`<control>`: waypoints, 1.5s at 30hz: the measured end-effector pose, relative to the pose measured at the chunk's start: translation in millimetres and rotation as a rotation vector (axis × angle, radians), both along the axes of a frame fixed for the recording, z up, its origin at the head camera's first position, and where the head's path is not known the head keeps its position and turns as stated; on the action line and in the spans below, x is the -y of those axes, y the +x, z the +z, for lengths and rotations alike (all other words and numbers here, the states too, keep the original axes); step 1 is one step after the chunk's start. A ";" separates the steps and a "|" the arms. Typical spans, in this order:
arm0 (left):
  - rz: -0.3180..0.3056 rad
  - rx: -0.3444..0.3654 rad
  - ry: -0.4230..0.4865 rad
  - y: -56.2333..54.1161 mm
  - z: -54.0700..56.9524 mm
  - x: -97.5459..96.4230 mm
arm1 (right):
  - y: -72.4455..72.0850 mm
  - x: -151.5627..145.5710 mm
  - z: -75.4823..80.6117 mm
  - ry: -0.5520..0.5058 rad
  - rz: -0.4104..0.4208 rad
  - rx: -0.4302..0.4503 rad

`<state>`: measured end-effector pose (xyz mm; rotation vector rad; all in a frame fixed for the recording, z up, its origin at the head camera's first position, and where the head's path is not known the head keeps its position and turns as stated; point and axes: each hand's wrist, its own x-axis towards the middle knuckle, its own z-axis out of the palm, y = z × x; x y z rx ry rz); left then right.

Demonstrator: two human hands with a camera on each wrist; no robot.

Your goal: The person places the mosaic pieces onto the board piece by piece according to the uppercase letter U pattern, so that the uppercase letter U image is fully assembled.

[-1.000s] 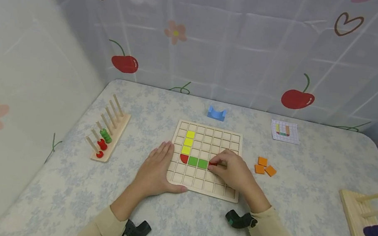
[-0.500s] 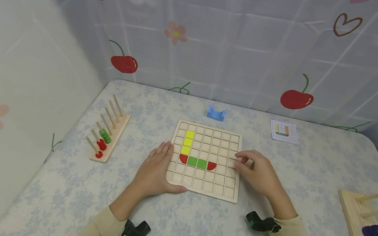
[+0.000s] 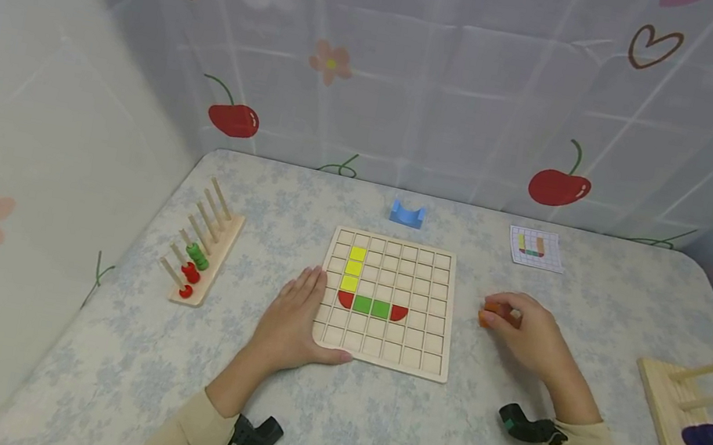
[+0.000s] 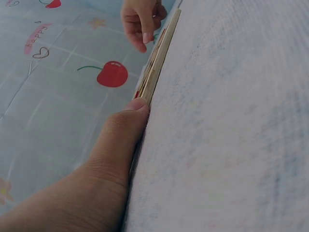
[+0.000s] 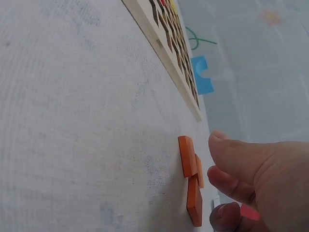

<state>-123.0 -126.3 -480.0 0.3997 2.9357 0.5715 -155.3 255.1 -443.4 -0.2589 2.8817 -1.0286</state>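
A wooden grid board (image 3: 424,346) lies on the table. Set in its cells are several yellow squares (image 3: 354,268) in a column, with two green squares (image 3: 372,306) between rounded red pieces (image 3: 398,313) below. My left hand (image 3: 289,322) rests against the board's left side, fingers straight and thumb stretched along its near edge. Off the board's right side, my right hand (image 3: 526,336) is over the orange square tiles (image 3: 483,318), partly hiding them in the head view. The right wrist view shows three orange tiles (image 5: 187,157), with thumb and bent fingers just apart from them.
A blue notched block (image 3: 407,215) and a printed pattern card (image 3: 536,249) lie behind the board. At left stands a peg stand (image 3: 213,261) with green and red beads. A larger wooden peg frame (image 3: 665,420) with blue and red beads stands at right.
My right hand has let go of a red piece, now in its cell beside the green squares, and moved right to the orange tiles. My left hand has stayed in place.
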 end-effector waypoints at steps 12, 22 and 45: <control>0.000 -0.015 -0.001 -0.1 -1.3 0.4 | -1.8 -4.2 -3.6 0.083 0.071 -0.011; -0.002 -0.014 0.002 0.2 0.6 -0.4 | -2.5 -1.9 -2.6 0.062 0.083 0.029; -0.003 -0.040 -0.014 -0.8 -4.0 0.3 | -17.3 53.9 6.0 -0.122 0.110 0.064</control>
